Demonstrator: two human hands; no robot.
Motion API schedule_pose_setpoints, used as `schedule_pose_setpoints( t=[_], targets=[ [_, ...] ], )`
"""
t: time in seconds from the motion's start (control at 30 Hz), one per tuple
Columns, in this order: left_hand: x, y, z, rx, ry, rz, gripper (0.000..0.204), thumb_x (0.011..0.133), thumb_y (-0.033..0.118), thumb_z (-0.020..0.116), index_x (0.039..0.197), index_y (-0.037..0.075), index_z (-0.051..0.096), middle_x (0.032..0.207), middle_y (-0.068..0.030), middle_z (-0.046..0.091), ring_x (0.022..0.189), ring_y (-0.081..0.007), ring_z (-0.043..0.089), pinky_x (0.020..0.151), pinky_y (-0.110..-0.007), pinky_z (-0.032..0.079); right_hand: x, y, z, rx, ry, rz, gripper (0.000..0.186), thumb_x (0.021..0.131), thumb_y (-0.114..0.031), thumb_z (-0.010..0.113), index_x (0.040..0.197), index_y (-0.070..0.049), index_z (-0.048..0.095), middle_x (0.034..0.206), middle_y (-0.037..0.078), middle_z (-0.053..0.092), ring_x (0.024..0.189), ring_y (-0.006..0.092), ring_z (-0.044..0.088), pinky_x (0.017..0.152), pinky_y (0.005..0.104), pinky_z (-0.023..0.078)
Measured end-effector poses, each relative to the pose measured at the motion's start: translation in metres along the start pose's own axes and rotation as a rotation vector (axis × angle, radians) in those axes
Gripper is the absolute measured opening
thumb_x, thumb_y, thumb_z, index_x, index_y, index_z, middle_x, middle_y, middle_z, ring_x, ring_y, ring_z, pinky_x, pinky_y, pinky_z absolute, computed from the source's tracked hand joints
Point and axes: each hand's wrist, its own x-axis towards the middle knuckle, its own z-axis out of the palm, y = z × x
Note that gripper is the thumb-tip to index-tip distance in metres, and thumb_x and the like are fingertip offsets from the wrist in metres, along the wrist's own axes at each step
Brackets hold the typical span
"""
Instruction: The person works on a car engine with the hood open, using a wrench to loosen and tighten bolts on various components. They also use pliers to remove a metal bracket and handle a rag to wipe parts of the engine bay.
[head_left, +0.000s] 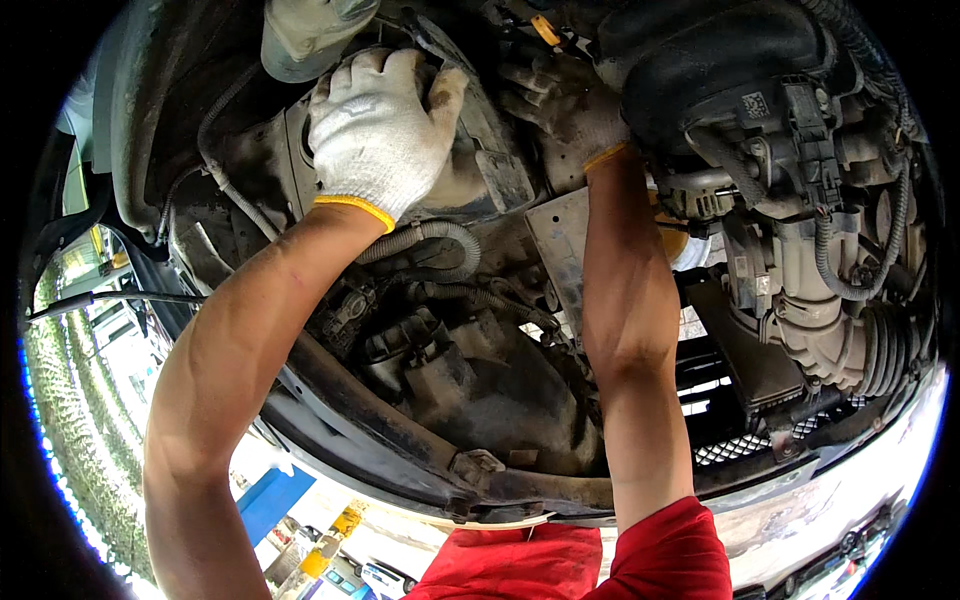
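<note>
The left hand (380,135), in a white glove with a yellow cuff, lies back-up over the metalwork of an engine bay, its thumb held apart and its fingers bent away; what is under the palm is hidden, so I cannot tell whether it grips anything. The right hand (575,105), in a darkly soiled glove, reaches into shadow with its fingers pointing left, and its grip cannot be told either. Between the two hands runs a dark bar (505,180), close by the left thumb, its flat lower end below and right of that thumb. A greyish tank (312,42) sits just above the left hand, and a ribbed hose (435,240) curves just below its cuff. An orange tab (546,30) stands above the right hand, a black cover (715,60) beside it on the right, and a flat plate (558,245) below it.
</note>
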Motion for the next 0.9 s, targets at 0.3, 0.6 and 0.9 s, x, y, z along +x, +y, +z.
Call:
schedule_pose_setpoints(
  t=[0.3, 0.6, 0.9],
  targets=[
    [0.003, 0.003, -0.002, -0.02, 0.009, 0.025, 0.048, 0.101, 0.05, 0.055, 0.122, 0.009, 0.067, 0.122, -0.0194, 0.068, 0.114, -0.0411, 0.062, 0.099, -0.053, 0.047, 0.005, -0.006, -0.01, -0.112, 0.03, 0.033, 0.055, 0.108, -0.045, 0.049, 0.142, -0.001, 0.054, 0.147, 0.02, 0.053, 0.136, 0.0368, 0.051, 0.115, 0.054, 0.044],
    [0.001, -0.002, -0.001, -0.038, 0.078, 0.06, 0.049, 0.1, 0.052, 0.056, 0.12, 0.008, 0.066, 0.119, -0.019, 0.068, 0.109, -0.0417, 0.064, 0.094, -0.053, 0.05, 0.029, 0.01, -0.059, -0.285, -0.027, -0.104, 0.051, 0.112, -0.036, 0.043, 0.15, -0.002, 0.044, 0.156, 0.018, 0.047, 0.139, 0.032, 0.05, 0.117, 0.0494, 0.045],
    [-0.007, -0.01, 0.009, -0.055, 0.105, 0.023, 0.046, 0.095, 0.051, 0.062, 0.105, 0.007, 0.07, 0.108, -0.0173, 0.07, 0.105, -0.0368, 0.065, 0.097, -0.051, 0.048, 0.029, 0.007, -0.007, -0.04, -0.019, 0.17, 0.055, 0.112, -0.037, 0.037, 0.15, 0.002, 0.045, 0.147, 0.02, 0.057, 0.13, 0.0342, 0.058, 0.112, 0.0544, 0.048]
  ],
)
